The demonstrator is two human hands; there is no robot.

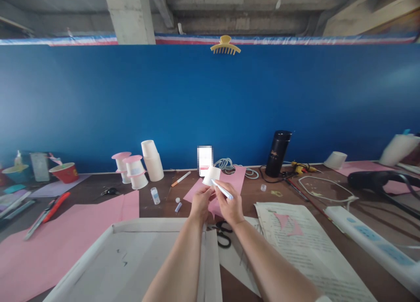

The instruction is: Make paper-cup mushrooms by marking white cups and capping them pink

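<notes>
Near the middle, my left hand (202, 201) is closed on a small white paper cup (211, 176), held tilted above the table. My right hand (229, 203) grips a pale marker (223, 189), its tip at the cup's side. Behind and beneath the hands lies a pink paper sheet (239, 179). A purple marker cap (178, 207) rests on the table to the left, close to a glue bottle (155, 196). Black-handled scissors (224, 240) lie under my right wrist, partly hidden.
Farther left stand stacked paper cups (152, 162) and cups with pink discs (135, 170). A utility knife (49, 212) lies on pink paper (85, 227). On the right are a black flask (278, 154), printed sheets (305, 245) and a power strip (374, 245). A phone (205, 159) leans against the blue partition (183, 96).
</notes>
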